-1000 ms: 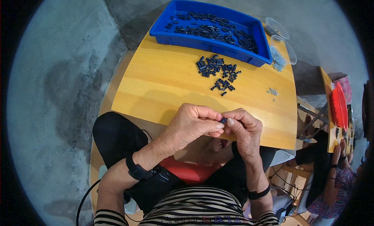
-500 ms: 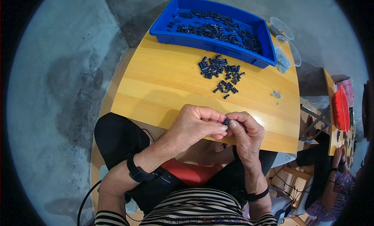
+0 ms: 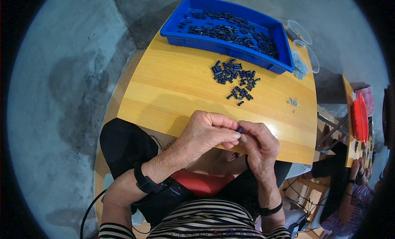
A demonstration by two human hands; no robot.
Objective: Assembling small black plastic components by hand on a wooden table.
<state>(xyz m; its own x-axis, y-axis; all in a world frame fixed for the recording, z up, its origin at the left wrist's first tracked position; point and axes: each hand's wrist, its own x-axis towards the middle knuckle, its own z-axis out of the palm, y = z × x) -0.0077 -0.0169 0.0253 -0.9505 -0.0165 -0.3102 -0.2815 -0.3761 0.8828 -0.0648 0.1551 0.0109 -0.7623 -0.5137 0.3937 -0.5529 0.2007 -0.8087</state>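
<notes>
A small black cylindrical part (image 3: 240,129) is pinched between my two hands just over the table's near edge. My left hand (image 3: 207,132) grips it between thumb and fingertips. On its other side, the thumb and forefinger of my right hand (image 3: 260,144) close on the same part, whose ends are mostly covered by fingers. Beyond my hands lies a loose pile of similar black parts (image 3: 225,72), with a smaller cluster (image 3: 240,93) on its near side. Several tiny clear pieces (image 3: 293,102) rest on the wood to the right.
At the table's far side stands a blue tray (image 3: 230,53) holding many black parts. Beside it are two clear tubs (image 3: 316,66), one with pale small pieces. The yellow table (image 3: 164,86) ends close to my lap. Another person (image 3: 349,198) works at a table with a red basket (image 3: 359,119) on the right.
My right thumb and forefinger have shifted slightly around the black part. My left hand keeps its pinch in nearly the same place.
</notes>
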